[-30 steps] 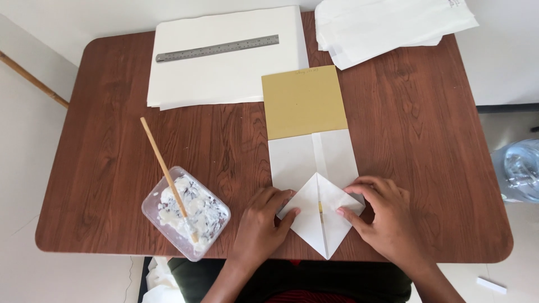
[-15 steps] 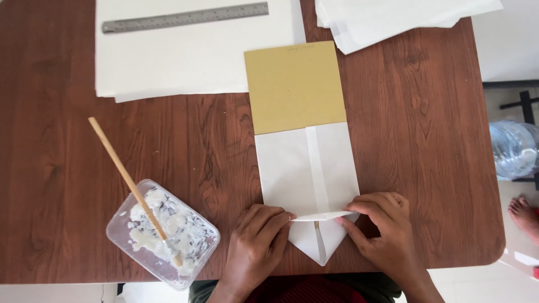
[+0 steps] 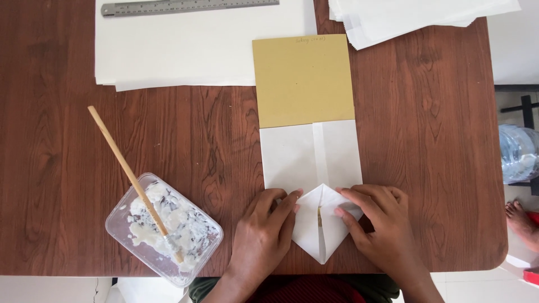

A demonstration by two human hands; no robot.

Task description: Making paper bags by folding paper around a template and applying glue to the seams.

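The fingertips of the left hand (image 3: 264,233) were pressed flat on the left flap of a folded white paper bag (image 3: 314,185), and those of the right hand (image 3: 382,224) on its right flap; neither hand was clenched, both being laid open on the paper rather than closed around it. The bag was seen near the front edge of the brown wooden table (image 3: 438,146), its near end folded into a diamond whose tip pointed toward the person; its long axis ran away from the person, with a seam down the middle. A yellow card (image 3: 303,78) was seen sticking out of the far end of the bag. To the left of the left hand, well apart from the bag, a clear plastic tub of white paste (image 3: 165,230) was placed, a wooden stick (image 3: 126,168) leaning in it; farther back a sheet of white paper (image 3: 196,50) was spread under a metal ruler (image 3: 188,7); a stack of white sheets (image 3: 415,19) was left at the far right corner.
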